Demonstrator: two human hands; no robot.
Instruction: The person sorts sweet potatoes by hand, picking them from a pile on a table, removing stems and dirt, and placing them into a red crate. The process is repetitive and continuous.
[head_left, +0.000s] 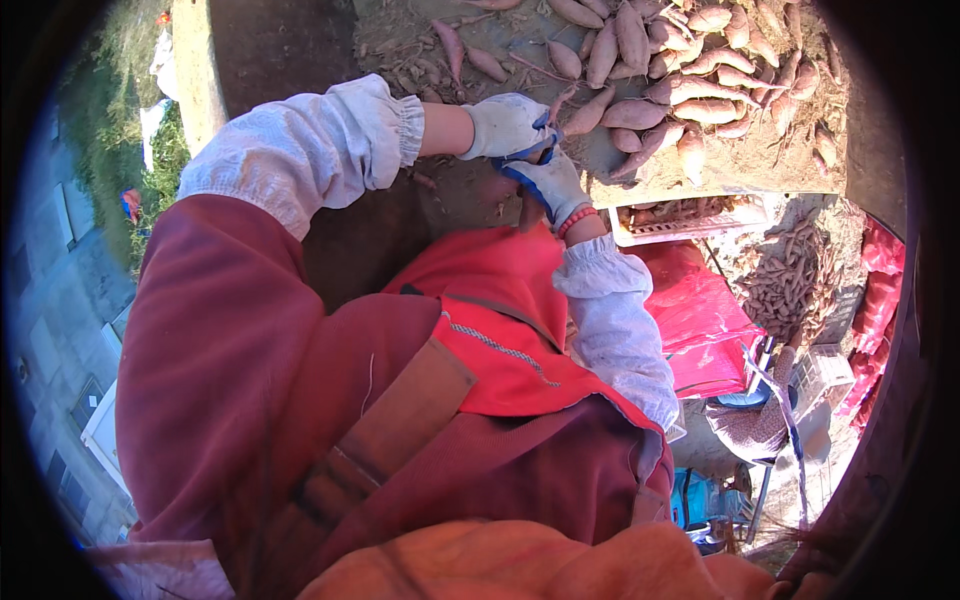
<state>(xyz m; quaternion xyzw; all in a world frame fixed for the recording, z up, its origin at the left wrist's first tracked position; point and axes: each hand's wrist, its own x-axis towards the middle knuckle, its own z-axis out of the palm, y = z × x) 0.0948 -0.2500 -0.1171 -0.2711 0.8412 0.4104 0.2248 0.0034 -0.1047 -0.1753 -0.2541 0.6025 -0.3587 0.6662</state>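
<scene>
Both hands wear white knit gloves with blue-coated palms and meet at the near edge of a soil-strewn work surface (675, 180). My right hand (551, 184), with a red bead bracelet at its wrist, is closed around a reddish sweet potato (531, 212) whose lower end hangs below the fingers. My left hand (510, 127) has its fingers bent against the right hand's fingertips; a thin root piece (559, 103) shows beside them. What the left fingers grip is hidden. Many sweet potatoes (634, 114) lie to the right of the hands, and several more lie beyond them.
Below the surface's edge is a pale plastic crate (690, 231) holding roots. Right of it, sweet potatoes (784, 289) are heaped on the ground. A red mesh sack (701, 322), a cushioned seat (750, 431), another crate (821, 379) and filled red sacks (877, 311) stand nearby.
</scene>
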